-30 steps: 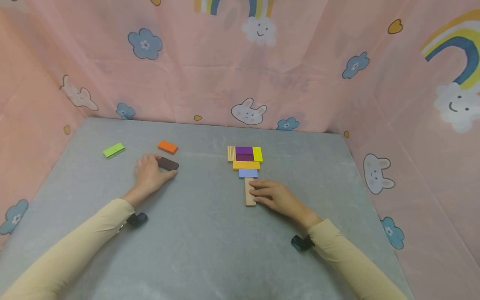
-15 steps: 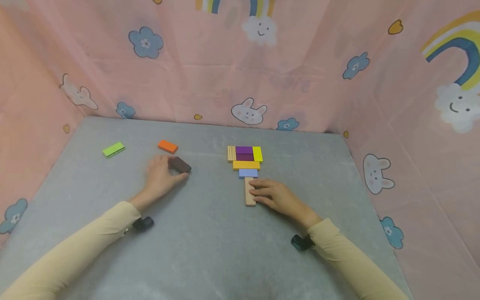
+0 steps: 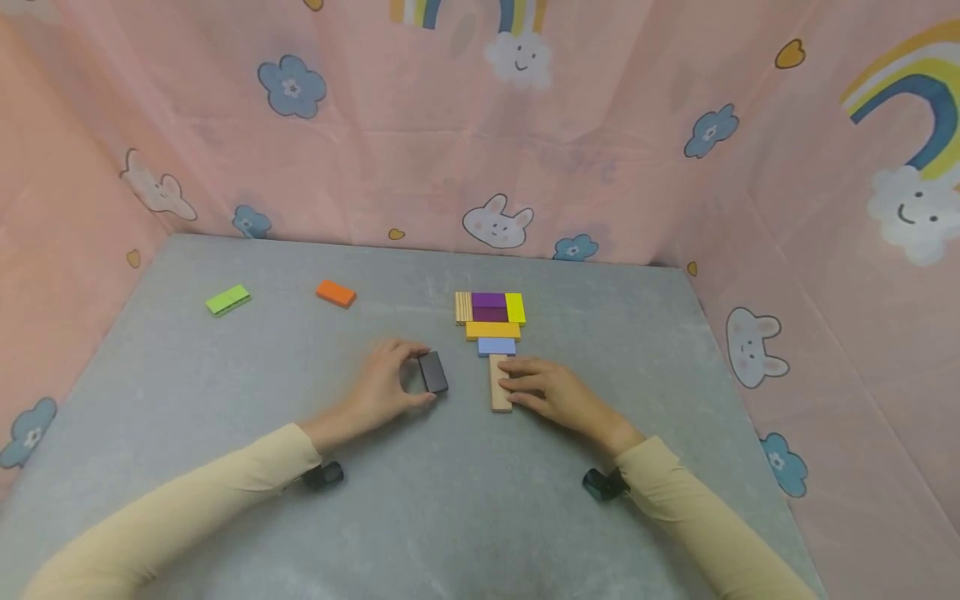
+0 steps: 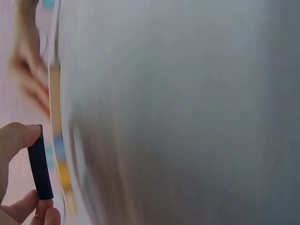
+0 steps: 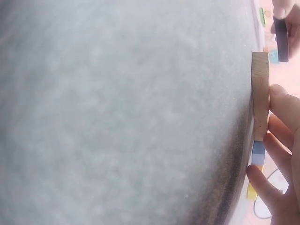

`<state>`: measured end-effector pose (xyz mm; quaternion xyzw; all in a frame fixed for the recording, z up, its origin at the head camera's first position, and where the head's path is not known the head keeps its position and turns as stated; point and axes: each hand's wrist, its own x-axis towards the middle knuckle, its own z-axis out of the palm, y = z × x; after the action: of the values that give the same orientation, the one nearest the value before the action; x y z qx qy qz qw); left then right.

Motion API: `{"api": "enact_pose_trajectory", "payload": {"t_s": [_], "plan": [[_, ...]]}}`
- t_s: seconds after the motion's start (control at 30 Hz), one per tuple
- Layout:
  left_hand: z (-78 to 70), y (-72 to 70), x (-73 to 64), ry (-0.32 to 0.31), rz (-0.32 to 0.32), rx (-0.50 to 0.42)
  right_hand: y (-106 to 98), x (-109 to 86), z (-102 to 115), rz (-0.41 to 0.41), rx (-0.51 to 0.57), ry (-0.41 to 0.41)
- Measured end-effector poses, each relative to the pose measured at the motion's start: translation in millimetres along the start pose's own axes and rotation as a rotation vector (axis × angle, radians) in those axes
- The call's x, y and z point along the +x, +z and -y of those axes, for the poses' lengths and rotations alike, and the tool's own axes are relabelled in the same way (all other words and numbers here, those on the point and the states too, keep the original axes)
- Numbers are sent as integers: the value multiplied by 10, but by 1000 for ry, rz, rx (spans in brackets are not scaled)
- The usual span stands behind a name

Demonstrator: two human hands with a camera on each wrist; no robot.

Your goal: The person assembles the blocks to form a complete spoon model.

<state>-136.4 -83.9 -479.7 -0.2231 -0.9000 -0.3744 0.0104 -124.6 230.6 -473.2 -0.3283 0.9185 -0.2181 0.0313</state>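
Observation:
My left hand (image 3: 375, 387) pinches a dark brown block (image 3: 432, 372) by its two ends, between thumb and fingertips. In the left wrist view the same dark block (image 4: 40, 164) is held above the table surface. Fingertips of my right hand (image 3: 562, 400) rest on a plain wooden block (image 3: 498, 387), which lies lengthwise toward me. Its far end meets a light blue block (image 3: 497, 347). Beyond that lie an amber block (image 3: 492, 332), then purple blocks (image 3: 489, 300) flanked by striped wood pieces (image 3: 462, 308) and a yellow block (image 3: 515, 308).
An orange block (image 3: 336, 293) and light green blocks (image 3: 228, 300) lie at the back left of the grey table (image 3: 420, 517). A pink printed curtain (image 3: 360, 150) hangs behind the table and along its sides.
My left hand has carried the dark block from beside the orange block rightward and nearer to me, turning it more lengthwise. My right hand stays on the wooden block.

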Motion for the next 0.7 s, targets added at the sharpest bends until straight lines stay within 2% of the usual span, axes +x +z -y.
{"api": "enact_pose_trajectory", "payload": {"t_s": [0.2, 0.4, 0.57, 0.7], "plan": [[-319, 274, -141, 75, 123, -33, -2, -1, -4, 3, 5, 19], [-534, 497, -206, 156, 238, -23, 14, -3, -33, -9, 4, -12], [-619, 630, -196, 184, 248, -7, 17, -10, -43, -14, 12, -14], [-637, 685, -174, 162, 244, -9, 12, -9, -43, -17, 11, -23]]}}
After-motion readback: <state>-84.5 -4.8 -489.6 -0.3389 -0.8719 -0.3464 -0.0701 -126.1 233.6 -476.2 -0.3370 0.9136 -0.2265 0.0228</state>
